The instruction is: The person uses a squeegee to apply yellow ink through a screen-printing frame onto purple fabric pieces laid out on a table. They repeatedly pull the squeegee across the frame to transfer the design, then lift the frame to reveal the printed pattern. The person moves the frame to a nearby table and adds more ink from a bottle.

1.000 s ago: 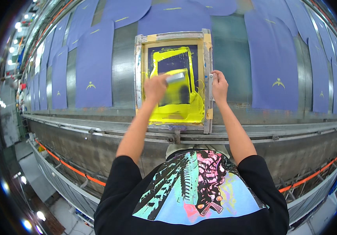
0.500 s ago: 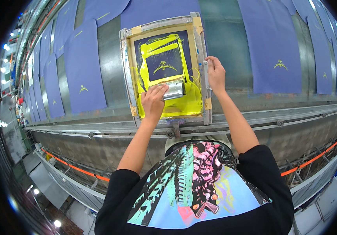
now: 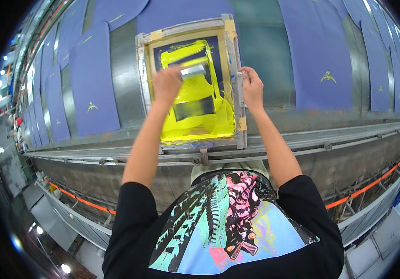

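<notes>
Table: long metal table (image 3: 260, 42), blue fabric panels (image 3: 318, 51) laid in a row.
Frame: printing screen (image 3: 146, 69) flat on it, yellow ink (image 3: 200, 121) pooled near.
Left hand (image 3: 166, 83): wrapped around squeegee (image 3: 193, 72), mid-screen.
Right hand (image 3: 252, 86): gripping the frame's right rail.

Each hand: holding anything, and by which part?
Left hand grips the metal-handled squeegee by its handle's left end, over yellow ink. Right hand grips the grey printing screen frame on its right rail.
</notes>
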The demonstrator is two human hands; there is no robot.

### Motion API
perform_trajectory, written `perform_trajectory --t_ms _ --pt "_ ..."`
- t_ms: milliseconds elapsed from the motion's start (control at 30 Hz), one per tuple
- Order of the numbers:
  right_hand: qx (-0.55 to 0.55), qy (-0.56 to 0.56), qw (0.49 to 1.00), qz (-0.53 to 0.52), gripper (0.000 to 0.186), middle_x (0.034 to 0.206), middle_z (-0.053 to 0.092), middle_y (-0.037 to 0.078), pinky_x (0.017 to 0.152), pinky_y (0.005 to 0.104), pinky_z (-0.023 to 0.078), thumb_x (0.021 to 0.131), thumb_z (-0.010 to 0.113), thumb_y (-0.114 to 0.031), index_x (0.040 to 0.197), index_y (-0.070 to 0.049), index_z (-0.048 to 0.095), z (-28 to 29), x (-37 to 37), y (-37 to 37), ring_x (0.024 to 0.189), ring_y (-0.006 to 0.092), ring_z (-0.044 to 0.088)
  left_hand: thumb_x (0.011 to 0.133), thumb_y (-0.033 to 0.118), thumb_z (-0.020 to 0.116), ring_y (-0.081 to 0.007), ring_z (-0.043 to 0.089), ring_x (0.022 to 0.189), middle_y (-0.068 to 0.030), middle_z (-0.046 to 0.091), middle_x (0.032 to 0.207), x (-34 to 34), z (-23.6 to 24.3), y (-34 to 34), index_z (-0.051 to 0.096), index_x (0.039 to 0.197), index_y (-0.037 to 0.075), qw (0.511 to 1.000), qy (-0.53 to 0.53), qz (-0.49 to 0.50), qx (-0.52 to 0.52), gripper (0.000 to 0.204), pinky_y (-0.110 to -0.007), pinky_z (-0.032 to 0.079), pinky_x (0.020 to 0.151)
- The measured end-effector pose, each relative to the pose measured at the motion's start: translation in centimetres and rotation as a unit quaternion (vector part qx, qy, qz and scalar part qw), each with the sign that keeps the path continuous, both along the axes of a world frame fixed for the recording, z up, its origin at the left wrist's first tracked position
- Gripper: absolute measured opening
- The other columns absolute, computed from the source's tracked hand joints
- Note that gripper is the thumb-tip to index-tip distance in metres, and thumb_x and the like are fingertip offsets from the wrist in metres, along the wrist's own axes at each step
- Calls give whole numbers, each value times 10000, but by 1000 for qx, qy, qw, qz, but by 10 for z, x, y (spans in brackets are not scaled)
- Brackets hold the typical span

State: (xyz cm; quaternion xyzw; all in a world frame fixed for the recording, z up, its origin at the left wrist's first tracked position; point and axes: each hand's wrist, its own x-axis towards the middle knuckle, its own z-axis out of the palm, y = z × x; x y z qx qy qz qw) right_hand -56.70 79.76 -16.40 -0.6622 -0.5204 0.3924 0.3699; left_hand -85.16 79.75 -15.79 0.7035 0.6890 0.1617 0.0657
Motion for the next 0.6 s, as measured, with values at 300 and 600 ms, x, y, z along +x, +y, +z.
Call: perform_trajectory --t_ms 300,600 --pt "10 -10 1000 6 176 618 411 -46 513 291 306 1067 540 -182 1097 -81 682 78 -22 -59 556 51 372 812 29 698 -174 725 950 26 786 1057 -2 92 -163 810 1025 254 998 -51 -20 25 329 -374 467 712" --pt "-2 -14 1000 14 195 636 453 4 567 329 368 1063 546 -220 1086 -76 676 8 -97 -162 597 95 436 806 118 660 -320 721 944 -99 764 983 -117 16 -102 813 1030 224 997 -24 43 -60 291 -442 574 814"
